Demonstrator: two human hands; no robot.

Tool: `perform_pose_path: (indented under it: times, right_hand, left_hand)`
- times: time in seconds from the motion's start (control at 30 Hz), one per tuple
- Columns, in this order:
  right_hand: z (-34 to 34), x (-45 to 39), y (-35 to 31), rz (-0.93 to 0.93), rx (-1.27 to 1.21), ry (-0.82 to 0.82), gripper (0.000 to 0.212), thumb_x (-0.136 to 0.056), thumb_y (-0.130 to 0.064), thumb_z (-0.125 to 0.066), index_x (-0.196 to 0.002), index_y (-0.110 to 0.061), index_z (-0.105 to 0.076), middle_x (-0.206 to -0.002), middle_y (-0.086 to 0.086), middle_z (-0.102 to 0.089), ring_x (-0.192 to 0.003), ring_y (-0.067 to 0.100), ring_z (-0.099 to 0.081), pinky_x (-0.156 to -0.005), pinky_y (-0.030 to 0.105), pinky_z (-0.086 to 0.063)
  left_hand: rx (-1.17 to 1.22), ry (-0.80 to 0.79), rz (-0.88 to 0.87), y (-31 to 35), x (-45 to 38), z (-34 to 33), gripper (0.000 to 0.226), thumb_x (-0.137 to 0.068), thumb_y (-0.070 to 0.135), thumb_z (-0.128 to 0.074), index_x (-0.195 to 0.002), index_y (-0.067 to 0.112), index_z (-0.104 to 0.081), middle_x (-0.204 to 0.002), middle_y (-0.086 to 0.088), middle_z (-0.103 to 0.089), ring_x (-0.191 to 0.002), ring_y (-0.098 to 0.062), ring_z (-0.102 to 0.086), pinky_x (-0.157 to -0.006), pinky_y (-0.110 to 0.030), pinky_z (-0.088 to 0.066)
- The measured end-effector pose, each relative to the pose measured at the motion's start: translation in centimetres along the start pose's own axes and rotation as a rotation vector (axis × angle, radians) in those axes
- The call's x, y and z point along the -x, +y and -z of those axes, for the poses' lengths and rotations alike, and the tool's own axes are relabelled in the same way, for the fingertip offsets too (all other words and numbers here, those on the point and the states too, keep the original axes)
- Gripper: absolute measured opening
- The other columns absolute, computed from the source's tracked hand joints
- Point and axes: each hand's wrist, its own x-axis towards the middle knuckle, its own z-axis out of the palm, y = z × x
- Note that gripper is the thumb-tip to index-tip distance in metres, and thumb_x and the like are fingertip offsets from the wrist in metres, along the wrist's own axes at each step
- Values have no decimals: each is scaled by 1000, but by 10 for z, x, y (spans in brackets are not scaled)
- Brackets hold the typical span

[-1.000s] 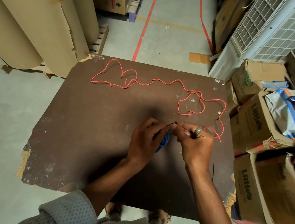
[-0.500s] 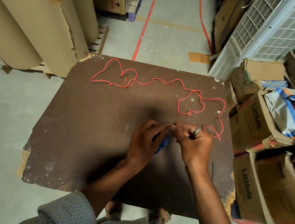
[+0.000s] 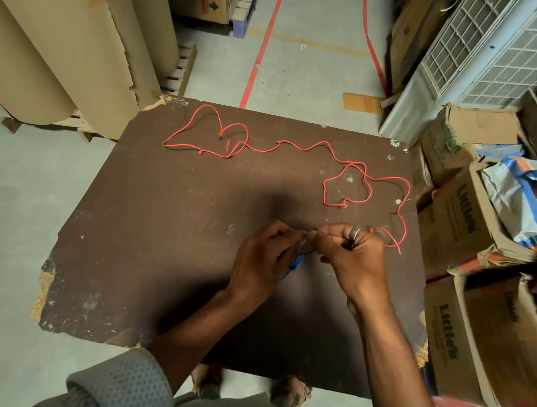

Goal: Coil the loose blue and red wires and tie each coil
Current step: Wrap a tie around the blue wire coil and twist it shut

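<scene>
Over table (image 3: 163, 224) centre, left hand (image 3: 261, 263) grasps blue wire coil (image 3: 295, 264); right hand (image 3: 353, 261) pinches thin dark tie (image 3: 308, 249) at coil's top. Red wire (image 3: 304, 147) sprawls uncoiled from 11 to 3 o'clock.

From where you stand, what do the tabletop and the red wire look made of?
Tabletop: likely dark brown laminated particleboard with a matte, scuffed face; pale crumbly core shows at the chipped corners. Red wire: probably a thin plastic-insulated wire with a smooth finish; it holds springy loops and kinks. Its core is not visible.
</scene>
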Motion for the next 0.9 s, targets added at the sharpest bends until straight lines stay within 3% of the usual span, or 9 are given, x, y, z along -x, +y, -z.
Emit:
perform_pose_path:
  times: [0.1, 0.2, 0.4, 0.57, 0.67, 0.9]
  right_hand:
    - [2, -1, 1, 24, 71, 14, 4, -83, -7, -77, -87, -8, -76, -69, 0, -71, -55, -3, -59, -56, 15, -48]
    - [1, -1, 0, -12, -29, -20, 6, -83, -2, -76, -85, -6, -74, -64, -2, -70, -52, -1, -58, -54, 15, -48]
    - [3, -3, 0, 8, -43, -12, 12, -84, 0, -74, -95, 4, -73, -76, 7, -72, -57, -3, -63, -56, 12, -50]
    - [4, -2, 0, -37, -86, -5, 14, -82, -2, -77, -96, -2, -74, -72, 4, -72, -56, 1, -61, -55, 15, -50]
    - [3, 0, 4, -74, -128, 18, 12, -80, -3, -79, -89, -9, -73, -64, -2, -71, -53, 4, -59, -54, 17, -51]
    - [-6, 9, 11, -86, -197, 73, 15, -79, -4, -80, -92, -5, -73, -77, 8, -72, -62, 8, -62, -60, 18, -52]
  left_hand:
    - [-3, 7, 3, -1, -2, 0, 28, -98, 32, -52, -110, 16, -72, -98, -1, -63, -81, -15, -65, -62, -36, -57]
    - [-19, -7, -15, -3, -2, -1, 26, -98, 30, -53, -110, 16, -71, -99, -1, -63, -80, -15, -64, -62, -36, -57]
    - [-11, 3, -44, -4, -2, -3, 25, -99, 29, -55, -110, 16, -73, -97, -2, -63, -79, -15, -64, -60, -37, -55]
    - [47, 13, 11, 1, -3, -1, 25, -98, 33, -57, -118, 21, -66, -106, 1, -67, -92, -11, -66, -74, -32, -59]
    - [67, 34, 32, 3, -6, 2, 17, -97, 32, -59, -110, 23, -64, -103, 2, -68, -91, -10, -66, -75, -29, -58]
    - [53, 60, 59, 3, -9, 2, 10, -96, 27, -64, -103, 20, -65, -98, 2, -68, -87, -11, -66, -72, -32, -57]
